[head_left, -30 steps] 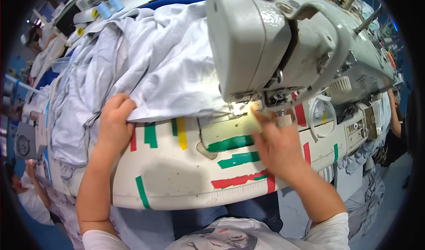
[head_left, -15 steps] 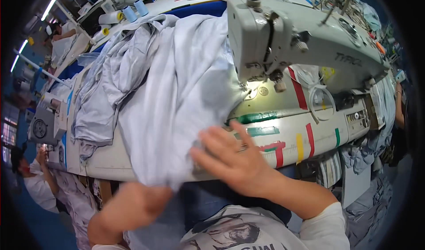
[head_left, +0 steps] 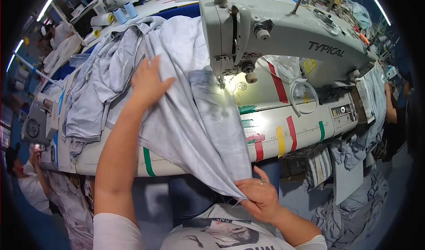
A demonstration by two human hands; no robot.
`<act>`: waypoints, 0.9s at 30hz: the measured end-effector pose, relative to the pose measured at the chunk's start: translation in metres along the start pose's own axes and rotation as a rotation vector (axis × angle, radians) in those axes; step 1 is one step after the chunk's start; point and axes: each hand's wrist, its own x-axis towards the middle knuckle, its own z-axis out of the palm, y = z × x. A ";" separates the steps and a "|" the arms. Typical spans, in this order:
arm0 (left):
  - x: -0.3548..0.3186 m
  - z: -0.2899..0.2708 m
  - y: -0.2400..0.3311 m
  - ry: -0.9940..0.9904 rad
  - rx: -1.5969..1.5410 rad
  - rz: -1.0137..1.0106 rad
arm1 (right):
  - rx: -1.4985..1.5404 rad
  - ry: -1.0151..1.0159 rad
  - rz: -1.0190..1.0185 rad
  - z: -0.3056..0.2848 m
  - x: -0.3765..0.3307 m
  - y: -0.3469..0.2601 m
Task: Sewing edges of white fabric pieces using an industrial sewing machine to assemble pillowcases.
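1. A large pale grey garment [head_left: 195, 117] fills the middle of the frame, draped over the white bench [head_left: 283, 130] and hanging off its near edge toward the person's lap.
2. The left hand [head_left: 148, 84], left of centre, lies flat on the cloth with fingers spread and released, pressing rather than gripping.
3. The right hand [head_left: 261, 197], at lower centre, has its fingers pinched on the lowest corner of the garment, holding that edge taut below the bench edge.
4. The cloth looks thin, soft and light; it folds and creases freely and would probably slide easily on the smooth bench. It seems best held at a hem or corner, as the right hand does, with a flat palm steadying the bulk.
5. A grey-white sewing machine [head_left: 283, 37] stands in the upper right, its needle area lit just beside the garment's upper edge.
6. Coloured tape strips [head_left: 280, 141] mark the bench front at right of centre.
7. More grey fabric [head_left: 93, 104] is heaped at the left of the frame; thread cones [head_left: 124, 12] stand in the upper left.
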 end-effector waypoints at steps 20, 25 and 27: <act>-0.191 -0.199 -0.062 -1.516 0.409 0.141 | 0.123 -0.084 -0.080 0.015 -0.001 0.000; -0.175 -0.176 -0.007 -1.812 -0.475 0.316 | 0.049 -0.087 -0.032 0.024 -0.011 0.002; -0.104 -0.148 0.057 -1.044 -1.053 0.078 | 0.069 -0.045 -0.001 0.021 -0.013 0.002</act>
